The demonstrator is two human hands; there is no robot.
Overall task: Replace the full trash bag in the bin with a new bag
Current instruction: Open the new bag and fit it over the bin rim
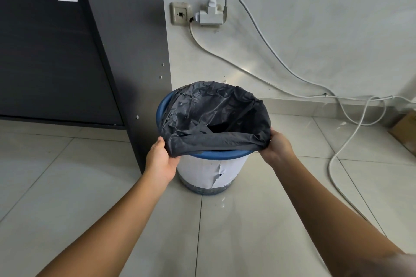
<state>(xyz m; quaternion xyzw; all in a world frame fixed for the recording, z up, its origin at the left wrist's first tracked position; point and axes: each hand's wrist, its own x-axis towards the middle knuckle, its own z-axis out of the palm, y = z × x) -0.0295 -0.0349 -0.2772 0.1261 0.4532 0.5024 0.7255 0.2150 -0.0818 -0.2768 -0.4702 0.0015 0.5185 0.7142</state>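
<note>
right now your left hand point(161, 157) and your right hand point(277, 144) each pinch the near hem of the thin, crinkled black plastic trash bag point(213, 117), one at either side, holding that edge stretched across the front of the round bin with the blue plastic rim and white paper-wrapped body point(209, 170). the bag sits in the bin's mouth, draped over the far and right rim, while the blue rim shows bare on the left.

judging from this, the film is the weak point: pull the hem hard against the rim and it may tear or slip from your fingertips. the bare left side suggests the bag sits off-centre, so an uneven pull could drag it off the far rim or let it slump inside. the bin looks light on the glossy pale floor tiles point(258, 220), so a one-sided tug could tip or slide it toward the dark grey cabinet point(67, 51) beside it. the loose white cables point(351, 141) trail on the floor to your right; keep clear of them.
</note>
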